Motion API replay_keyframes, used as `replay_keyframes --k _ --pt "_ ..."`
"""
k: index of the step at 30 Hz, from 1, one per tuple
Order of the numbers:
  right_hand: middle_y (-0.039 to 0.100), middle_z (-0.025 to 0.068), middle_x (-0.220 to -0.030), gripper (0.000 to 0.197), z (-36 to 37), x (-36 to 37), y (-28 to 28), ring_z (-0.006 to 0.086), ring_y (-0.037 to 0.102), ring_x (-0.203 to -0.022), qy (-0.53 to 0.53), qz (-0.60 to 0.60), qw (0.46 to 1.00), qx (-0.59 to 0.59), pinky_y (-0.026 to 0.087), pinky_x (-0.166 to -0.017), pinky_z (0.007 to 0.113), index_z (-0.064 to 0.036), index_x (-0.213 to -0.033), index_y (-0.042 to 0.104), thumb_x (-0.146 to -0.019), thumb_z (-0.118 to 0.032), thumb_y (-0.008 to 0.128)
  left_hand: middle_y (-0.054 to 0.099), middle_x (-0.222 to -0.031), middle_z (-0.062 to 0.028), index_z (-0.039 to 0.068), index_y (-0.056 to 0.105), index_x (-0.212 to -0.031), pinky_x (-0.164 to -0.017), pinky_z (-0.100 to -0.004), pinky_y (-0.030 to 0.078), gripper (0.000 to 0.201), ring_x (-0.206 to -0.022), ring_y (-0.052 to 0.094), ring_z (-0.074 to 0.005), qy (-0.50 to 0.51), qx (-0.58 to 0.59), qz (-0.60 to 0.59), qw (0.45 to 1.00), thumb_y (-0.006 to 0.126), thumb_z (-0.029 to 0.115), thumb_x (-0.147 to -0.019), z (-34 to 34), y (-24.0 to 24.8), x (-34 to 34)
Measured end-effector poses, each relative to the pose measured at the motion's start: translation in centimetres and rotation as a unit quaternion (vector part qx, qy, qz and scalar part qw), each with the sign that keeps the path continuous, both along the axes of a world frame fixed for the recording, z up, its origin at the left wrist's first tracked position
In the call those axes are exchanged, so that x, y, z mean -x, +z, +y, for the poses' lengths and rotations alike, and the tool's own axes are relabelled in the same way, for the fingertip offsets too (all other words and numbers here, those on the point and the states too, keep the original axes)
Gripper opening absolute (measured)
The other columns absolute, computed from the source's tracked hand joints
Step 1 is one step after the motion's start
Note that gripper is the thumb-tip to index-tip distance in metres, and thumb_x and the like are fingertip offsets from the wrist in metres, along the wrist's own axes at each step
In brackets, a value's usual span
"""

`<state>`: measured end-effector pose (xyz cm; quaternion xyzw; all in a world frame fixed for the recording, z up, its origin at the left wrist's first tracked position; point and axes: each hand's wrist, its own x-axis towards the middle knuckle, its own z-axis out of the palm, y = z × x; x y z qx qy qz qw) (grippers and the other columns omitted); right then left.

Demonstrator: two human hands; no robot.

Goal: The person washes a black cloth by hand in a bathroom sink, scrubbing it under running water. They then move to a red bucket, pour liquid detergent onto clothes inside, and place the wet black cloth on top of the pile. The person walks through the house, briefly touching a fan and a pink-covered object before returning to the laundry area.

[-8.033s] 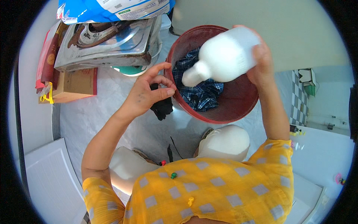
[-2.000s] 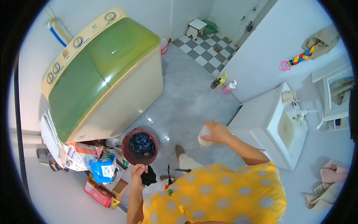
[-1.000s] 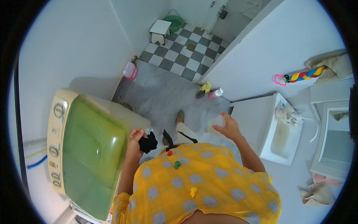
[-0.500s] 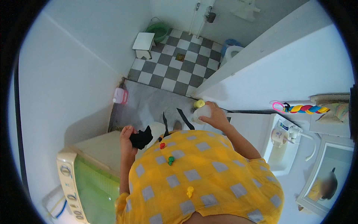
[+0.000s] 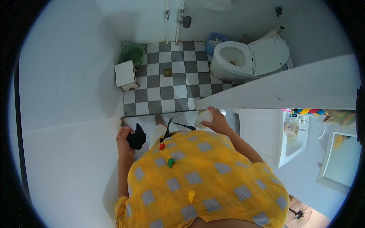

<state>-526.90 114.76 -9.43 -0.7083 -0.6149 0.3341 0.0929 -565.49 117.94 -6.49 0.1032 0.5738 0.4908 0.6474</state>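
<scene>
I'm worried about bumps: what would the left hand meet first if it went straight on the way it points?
Likely the white stool, though depth is unclear: the left hand might pass above it, or brush the left wall first.

Left forearm (image 5: 126,171) is standing nearly vertical in the head view; wrist is staying out of any marked bend. Left hand (image 5: 124,140) is gripping, its fingers (image 5: 124,131) curling inward. Right forearm (image 5: 244,145) is slanting up and leftward, toward the body's midline. Right hand (image 5: 217,121) is gripping more widely: thumb (image 5: 206,124) is pointing left, index finger (image 5: 211,110) is arching above it. Both hands are lying well apart, the right slightly higher in view.
</scene>
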Motion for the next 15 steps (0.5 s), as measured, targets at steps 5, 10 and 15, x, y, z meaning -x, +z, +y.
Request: replay_keyframes --k 5,10,15 --pt "0.050 0.0219 -0.116 0.075 5.7 3.4 -0.4 0.0349 0.050 -0.107 -0.050 0.018 0.998 -0.016 0.041 -0.092 0.041 -0.0036 -0.127 0.039 -0.068 -0.037 0.072 0.052 -0.068 -0.0028 0.006 0.054 -0.080 -0.062 -0.0266 0.046 0.009 -0.064 0.051 -0.0141 -0.053 0.000 0.017 0.998 0.059 0.013 -0.083 8.7 1.1 3.1" --pt "0.049 0.0226 -0.117 0.079 11.2 4.9 -2.5 0.0356 0.050 -0.107 -0.070 0.002 0.997 0.023 0.041 -0.092 0.042 -0.0023 -0.127 0.039 -0.065 -0.038 0.073 0.052 -0.069 -0.0032 0.006 0.053 -0.081 -0.061 -0.0264 0.046 0.008 -0.064 0.051 -0.0140 -0.076 0.011 0.018 0.997 0.058 0.011 -0.084 14.1 -0.7 4.2" --pt "0.050 0.0230 -0.116 0.081 16.9 4.3 -5.6 0.0357 0.050 -0.108 -0.098 0.005 0.994 0.041 0.042 -0.091 0.043 0.0001 -0.126 0.039 -0.065 -0.039 0.074 0.051 -0.069 -0.0032 0.006 0.053 -0.083 -0.061 -0.0278 0.047 0.008 -0.065 0.052 -0.0144 -0.075 0.022 -0.005 0.997 0.057 0.012 -0.084 17.7 -1.6 3.3"
